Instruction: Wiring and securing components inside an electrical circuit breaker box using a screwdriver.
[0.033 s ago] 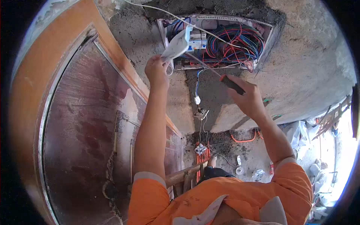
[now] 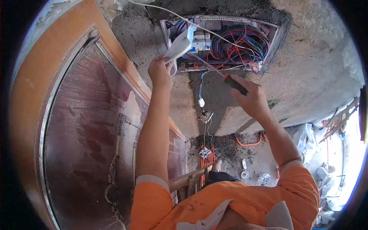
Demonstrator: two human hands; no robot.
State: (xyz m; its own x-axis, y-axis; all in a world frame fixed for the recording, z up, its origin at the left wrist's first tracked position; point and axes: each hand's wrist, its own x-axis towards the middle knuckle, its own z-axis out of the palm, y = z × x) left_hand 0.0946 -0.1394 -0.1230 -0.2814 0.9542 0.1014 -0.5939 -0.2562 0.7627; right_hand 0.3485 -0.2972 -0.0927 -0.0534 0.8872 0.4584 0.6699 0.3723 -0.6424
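My left hand (image 2: 160, 73) is closed on the lower edge of a curved white sheet-like piece (image 2: 180, 46), perhaps a plastic cover, held tilted over the left part of an electrical box (image 2: 272, 42). A screwdriver (image 2: 236, 85) with a dark handle and a reddish collar is gripped in my right hand (image 2: 251, 97). Its long shaft slants up and left to the box, and its tip is hard to make out beside the white piece. White circuit breakers (image 2: 200, 43) with blue marks sit just right of that piece. Coiled red, blue and black wires (image 2: 241, 42) fill the box's right side.
A white cable (image 2: 161, 8) crosses in front of the box. Blue and white wires (image 2: 201, 82) hang below it to a white connector (image 2: 201, 102). An orange-framed door (image 2: 111, 57) stands at left, wooden slats (image 2: 191, 176) below. Orange conduits (image 2: 249, 143) run along the wall base.
My right hand and the screwdriver have shifted very slightly up and left. The white piece in my left hand has moved a touch to the left.
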